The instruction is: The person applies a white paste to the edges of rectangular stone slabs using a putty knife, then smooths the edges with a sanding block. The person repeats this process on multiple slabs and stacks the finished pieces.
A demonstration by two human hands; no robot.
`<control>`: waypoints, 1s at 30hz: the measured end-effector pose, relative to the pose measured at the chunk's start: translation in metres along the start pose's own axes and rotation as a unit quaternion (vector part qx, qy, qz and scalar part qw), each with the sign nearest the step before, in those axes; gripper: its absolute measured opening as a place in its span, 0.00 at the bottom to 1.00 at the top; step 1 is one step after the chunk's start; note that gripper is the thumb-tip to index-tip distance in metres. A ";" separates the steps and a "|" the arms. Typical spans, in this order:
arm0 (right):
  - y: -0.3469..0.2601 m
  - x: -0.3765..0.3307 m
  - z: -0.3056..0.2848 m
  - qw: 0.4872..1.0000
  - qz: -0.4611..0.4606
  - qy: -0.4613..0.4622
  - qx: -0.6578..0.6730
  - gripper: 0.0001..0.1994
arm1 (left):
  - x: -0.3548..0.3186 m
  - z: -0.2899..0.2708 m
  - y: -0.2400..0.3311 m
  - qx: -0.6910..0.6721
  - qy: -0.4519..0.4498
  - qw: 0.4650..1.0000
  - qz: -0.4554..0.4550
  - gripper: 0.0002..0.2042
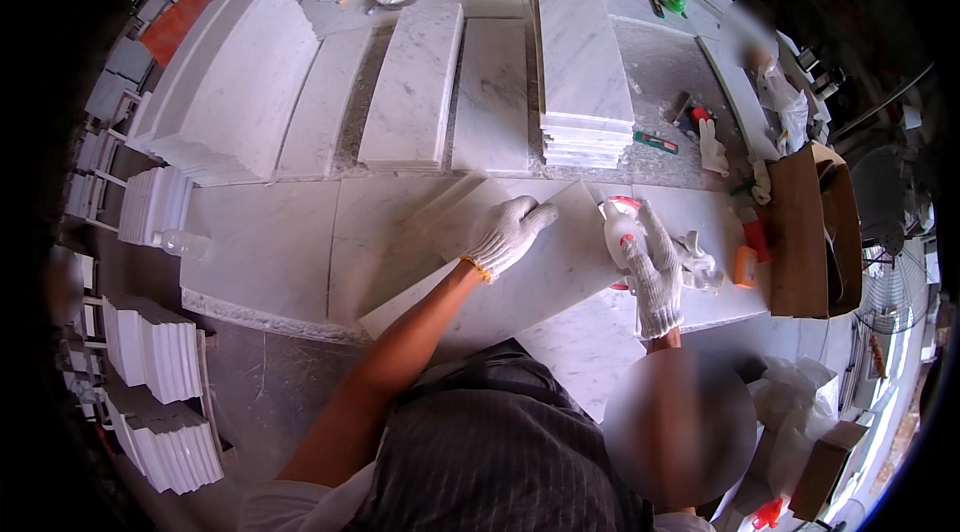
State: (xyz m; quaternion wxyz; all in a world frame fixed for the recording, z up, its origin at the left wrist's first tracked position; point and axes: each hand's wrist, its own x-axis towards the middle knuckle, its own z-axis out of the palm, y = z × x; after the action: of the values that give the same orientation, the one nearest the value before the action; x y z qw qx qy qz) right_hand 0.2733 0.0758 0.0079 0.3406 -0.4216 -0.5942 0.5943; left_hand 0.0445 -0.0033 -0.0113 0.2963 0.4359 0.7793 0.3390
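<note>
Rightward, gripped white bottle [619, 229] (contents unseen)

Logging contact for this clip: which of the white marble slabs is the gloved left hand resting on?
The tilted white marble slab nearest the person, under the left hand; the other slabs lie untouched farther back.

A slab [520, 277] is laid on the table [270, 252], under the left hand [507, 232]. A bottle [620, 232] is held just right of it by the right hand [655, 277]. A stack of slabs [580, 72] is set behind them. A box [810, 232] is placed far right.
</note>
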 end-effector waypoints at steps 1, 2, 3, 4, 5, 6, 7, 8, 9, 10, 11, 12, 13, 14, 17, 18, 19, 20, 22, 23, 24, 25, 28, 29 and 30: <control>0.002 0.002 0.001 1.000 -0.001 0.005 0.008 0.26 | 0.000 0.000 0.001 0.003 -0.002 1.000 -0.003 0.23; 0.000 0.005 0.000 1.000 0.002 0.002 -0.006 0.25 | -0.001 0.000 0.002 0.007 -0.004 1.000 -0.005 0.23; -0.001 0.007 0.000 1.000 0.005 -0.001 -0.021 0.24 | -0.001 -0.002 0.002 0.006 0.000 1.000 -0.006 0.23; -0.002 0.008 -0.001 0.999 0.008 -0.004 -0.036 0.22 | -0.002 -0.002 0.003 0.005 0.003 1.000 -0.006 0.23; -0.002 0.010 0.000 0.999 -0.001 0.001 -0.037 0.21 | -0.003 -0.003 0.003 0.004 0.006 1.000 -0.006 0.23; -0.002 0.011 0.002 0.999 -0.009 0.005 -0.039 0.20 | -0.003 -0.002 0.002 0.008 0.006 1.000 -0.003 0.23; -0.002 0.012 0.004 0.999 -0.018 0.010 -0.040 0.20 | -0.003 -0.002 0.001 0.012 0.007 1.000 0.000 0.23; -0.003 0.013 0.005 0.999 -0.013 0.014 -0.033 0.19 | -0.003 -0.002 0.000 0.016 0.007 1.000 0.003 0.23; -0.004 0.014 0.006 0.999 -0.009 0.019 -0.027 0.19 | -0.003 -0.003 0.000 0.017 0.005 1.000 0.002 0.23; -0.006 0.016 0.007 1.000 -0.005 0.023 -0.021 0.18 | -0.003 -0.003 0.001 0.018 0.004 1.000 0.000 0.23; -0.007 0.017 0.007 0.999 -0.002 0.015 -0.037 0.19 | -0.003 -0.003 0.001 0.019 0.003 1.000 -0.001 0.23; -0.008 0.019 0.006 0.999 0.000 0.007 -0.054 0.20 | -0.003 -0.003 0.002 0.019 0.002 1.000 -0.003 0.23; -0.010 0.020 0.005 0.998 0.002 -0.001 -0.070 0.21 | -0.003 -0.003 0.002 0.018 0.001 1.000 -0.005 0.23; -0.012 0.020 0.007 0.998 0.001 0.006 -0.062 0.19 | -0.003 -0.003 0.002 0.018 -0.001 1.000 -0.007 0.23; -0.016 0.023 0.012 0.999 -0.001 0.018 -0.052 0.16 | -0.003 -0.002 0.000 0.017 0.007 1.000 0.000 0.23; -0.016 0.024 0.011 0.998 -0.003 0.016 -0.058 0.17 | -0.003 -0.002 0.001 0.020 0.008 1.000 -0.001 0.24; -0.016 0.025 0.011 0.998 -0.004 0.014 -0.065 0.17 | -0.003 -0.002 0.001 0.022 0.009 1.000 -0.002 0.24; -0.017 0.025 0.012 0.998 -0.001 0.014 -0.066 0.17 | -0.003 -0.002 0.001 0.025 0.010 1.000 -0.002 0.24; -0.020 0.026 0.013 0.998 0.004 0.015 -0.066 0.17 | -0.002 -0.001 -0.001 0.025 0.008 1.000 -0.002 0.24; -0.021 0.026 0.014 0.998 0.005 0.015 -0.064 0.17 | -0.002 -0.001 -0.001 0.025 0.007 1.000 -0.002 0.24; -0.022 0.026 0.014 0.998 0.005 0.015 -0.062 0.17 | -0.002 -0.001 -0.001 0.027 0.007 1.000 -0.002 0.24; -0.023 0.026 0.014 0.998 0.006 0.016 -0.060 0.17 | -0.002 -0.001 -0.001 0.029 0.006 1.000 -0.001 0.24; -0.027 0.026 0.016 0.997 0.007 0.014 -0.071 0.17 | -0.002 -0.001 -0.001 0.025 0.003 1.000 0.000 0.24; -0.027 0.027 0.016 0.997 0.006 0.014 -0.071 0.17 | -0.001 -0.001 -0.002 0.021 0.001 1.000 0.000 0.24; -0.027 0.027 0.016 0.997 0.005 0.014 -0.072 0.17 | -0.001 -0.001 -0.001 0.019 0.002 1.000 0.000 0.24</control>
State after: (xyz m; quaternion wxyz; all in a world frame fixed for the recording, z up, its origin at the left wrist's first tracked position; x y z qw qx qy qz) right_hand 0.2448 0.0955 0.0315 0.3147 -0.4565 -0.6284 0.5456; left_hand 0.0438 -0.0052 -0.0118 0.2862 0.4406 0.7862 0.3255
